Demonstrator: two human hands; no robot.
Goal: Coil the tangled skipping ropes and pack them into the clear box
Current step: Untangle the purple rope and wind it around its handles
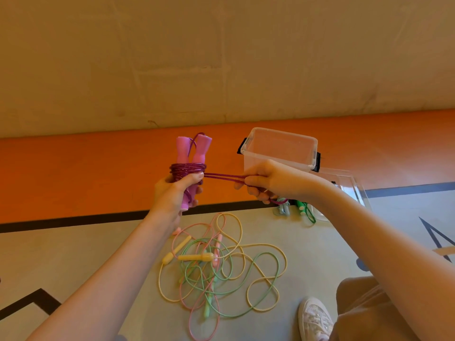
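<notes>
Gripping the two pink handles (193, 153) upright, the left hand (176, 193) has its fingers curled round their lower halves, thumb pressed just under the purple rope (188, 169) wound about them. Right of it, the right hand (264, 182) pinches a doubled loop of that rope, drawn taut between both hands. Behind the right hand stands the open clear box (280, 150). Below both hands, tangled pastel ropes (219, 269) lie on the floor.

The single head-worn camera looked forward and down from the person's own viewpoint — close over both raised forearms, wide enough to take in the floor (73, 254) ahead and the wall (221, 57) beyond it.
</notes>
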